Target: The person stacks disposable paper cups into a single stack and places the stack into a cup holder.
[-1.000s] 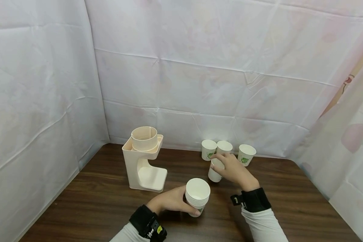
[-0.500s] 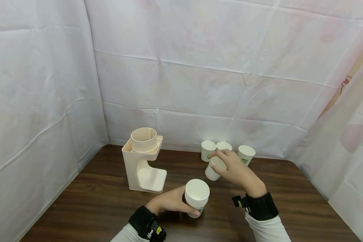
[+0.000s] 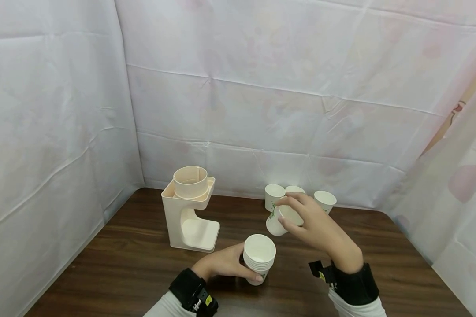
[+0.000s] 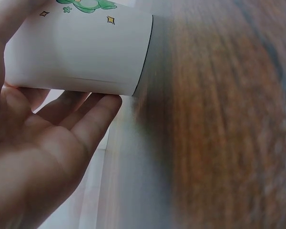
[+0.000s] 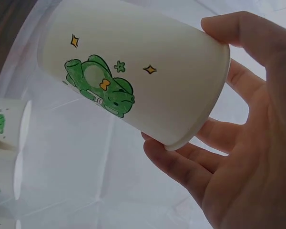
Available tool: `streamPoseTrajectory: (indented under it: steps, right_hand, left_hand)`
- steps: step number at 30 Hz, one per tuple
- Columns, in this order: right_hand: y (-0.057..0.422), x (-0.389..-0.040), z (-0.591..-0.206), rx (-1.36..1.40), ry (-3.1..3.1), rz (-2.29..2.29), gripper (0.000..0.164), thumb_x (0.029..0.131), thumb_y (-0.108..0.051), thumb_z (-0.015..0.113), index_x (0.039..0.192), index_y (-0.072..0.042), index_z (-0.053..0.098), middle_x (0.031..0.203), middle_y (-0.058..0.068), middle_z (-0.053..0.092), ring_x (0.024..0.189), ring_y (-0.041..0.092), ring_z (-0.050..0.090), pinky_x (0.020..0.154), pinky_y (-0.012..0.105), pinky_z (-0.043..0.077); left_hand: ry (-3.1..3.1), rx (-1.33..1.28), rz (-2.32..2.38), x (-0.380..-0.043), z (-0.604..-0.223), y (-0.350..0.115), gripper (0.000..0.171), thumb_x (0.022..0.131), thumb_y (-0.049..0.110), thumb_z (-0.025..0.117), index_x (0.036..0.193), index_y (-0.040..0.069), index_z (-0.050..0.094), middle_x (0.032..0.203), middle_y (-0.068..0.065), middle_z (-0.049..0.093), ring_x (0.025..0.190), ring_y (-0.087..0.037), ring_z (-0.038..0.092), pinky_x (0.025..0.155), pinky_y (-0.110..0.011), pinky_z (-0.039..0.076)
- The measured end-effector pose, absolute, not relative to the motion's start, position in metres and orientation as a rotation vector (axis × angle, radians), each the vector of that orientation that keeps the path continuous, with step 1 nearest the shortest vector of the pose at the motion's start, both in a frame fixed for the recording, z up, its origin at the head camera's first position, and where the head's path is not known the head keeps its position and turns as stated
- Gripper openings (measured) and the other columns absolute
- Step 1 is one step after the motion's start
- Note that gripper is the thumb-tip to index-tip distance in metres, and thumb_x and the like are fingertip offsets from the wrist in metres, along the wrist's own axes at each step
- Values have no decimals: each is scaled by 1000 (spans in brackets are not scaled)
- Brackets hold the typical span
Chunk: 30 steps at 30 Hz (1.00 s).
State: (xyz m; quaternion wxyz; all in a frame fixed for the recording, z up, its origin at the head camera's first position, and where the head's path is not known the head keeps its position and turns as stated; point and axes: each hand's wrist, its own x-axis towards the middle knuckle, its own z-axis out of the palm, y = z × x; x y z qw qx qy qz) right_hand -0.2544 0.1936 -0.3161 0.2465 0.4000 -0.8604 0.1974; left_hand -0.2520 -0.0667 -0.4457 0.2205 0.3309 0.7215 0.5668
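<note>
My left hand grips a stack of nested white paper cups near the front of the table; in the left wrist view the lowest cup is close over the wood. My right hand holds a single paper cup by its rim, tilted with its base to the left. The right wrist view shows a green bear print on this cup, the thumb on one side of the rim and fingers on the other. Behind it stand three more paper cups: a left one, a middle one and a right one.
A cream cup-dispenser-like stand with a round ring on top stands at the left on the dark wooden table. White curtains hang along the back and sides.
The right hand has lifted its cup and tilted it further, its base swinging left, while the wrist has shifted right. The left hand and its stack stay in place.
</note>
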Motion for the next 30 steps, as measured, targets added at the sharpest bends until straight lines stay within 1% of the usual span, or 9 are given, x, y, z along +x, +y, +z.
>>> streamPoseTrajectory:
  steps: [7,12,18,24,28,30]
  right_hand:
    - [192,-244,-311,1147,-2269,531,35,90,-19,74,124,-21,64,130,14,58,121,37,55,93,58,45]
    - [191,-241,-309,1184,-2226,528,36,89,-18,73,124,-20,64,130,13,58,119,36,56,92,56,47]
    - [190,-234,-305,1203,-2277,561,36,91,-20,73,126,-22,64,136,9,56,125,31,53,95,54,46]
    - [185,-224,-304,1224,-2330,596,35,94,-22,72,127,-25,64,139,6,53,130,30,49,97,53,46]
    - [181,-220,-305,1254,-2335,607,33,94,-23,72,126,-27,64,138,4,54,129,28,50,95,51,48]
    - [179,-218,-306,1268,-2334,611,33,95,-23,71,126,-27,64,137,3,54,126,24,51,94,48,49]
  left_hand:
    - [1985,906,1569,-252,-446,-66,68,83,16,84,140,20,48,123,6,63,117,-13,57,103,-33,39]
    - [1979,905,1564,-252,-446,-66,68,83,17,84,140,20,47,124,6,63,118,-13,57,103,-33,39]
    - [1999,926,1547,-252,-445,-66,67,83,18,84,139,22,48,123,6,64,117,-12,58,103,-34,39]
    - [2008,947,1521,-253,-444,-66,66,84,19,84,139,23,48,123,7,63,117,-12,57,103,-34,39]
    - [2006,948,1513,-253,-444,-67,65,84,19,83,139,23,47,123,7,62,116,-12,58,102,-34,40]
    - [2006,946,1513,-254,-445,-67,64,84,19,83,138,23,48,123,7,63,115,-12,58,100,-33,41]
